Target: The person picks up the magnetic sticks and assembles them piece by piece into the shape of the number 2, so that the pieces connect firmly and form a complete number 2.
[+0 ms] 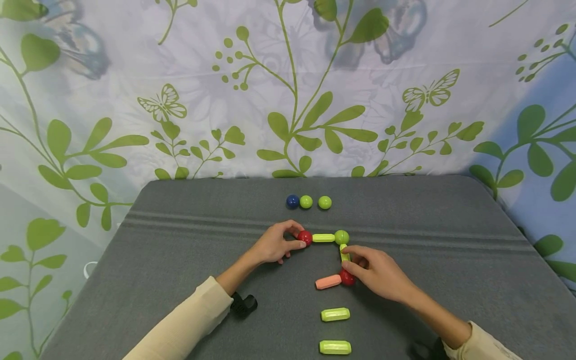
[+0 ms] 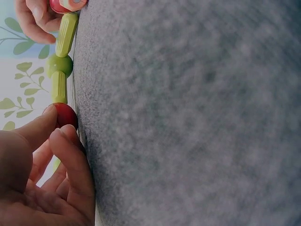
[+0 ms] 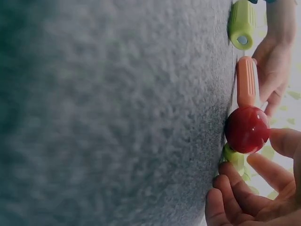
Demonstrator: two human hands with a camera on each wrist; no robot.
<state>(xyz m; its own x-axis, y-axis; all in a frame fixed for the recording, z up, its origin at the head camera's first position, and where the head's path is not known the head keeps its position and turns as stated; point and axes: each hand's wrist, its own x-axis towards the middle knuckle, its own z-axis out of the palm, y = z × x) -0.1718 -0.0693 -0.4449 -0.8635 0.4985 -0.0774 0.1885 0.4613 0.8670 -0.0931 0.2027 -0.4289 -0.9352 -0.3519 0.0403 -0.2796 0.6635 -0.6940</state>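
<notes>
A chain of toy balls and short rods lies on the grey table. My left hand (image 1: 275, 243) pinches the red ball (image 1: 305, 237) at its left end between thumb and fingers. From there a yellow-green rod (image 1: 323, 238) runs to a green ball (image 1: 342, 237). A second yellow-green rod (image 1: 344, 257) leads toward me to another red ball (image 1: 347, 278), and a salmon rod (image 1: 328, 282) extends left from that one. My right hand (image 1: 380, 272) holds the second rod near the lower red ball, which the right wrist view shows close to the thumb.
Behind the chain sit a blue ball (image 1: 292, 202), a green ball (image 1: 306, 202) and another green ball (image 1: 324, 202). Two loose green rods, the nearer rod (image 1: 335, 347) and the farther rod (image 1: 335, 314), lie toward me. A leaf-patterned curtain (image 1: 202, 65) hangs behind the grey table (image 1: 180, 280).
</notes>
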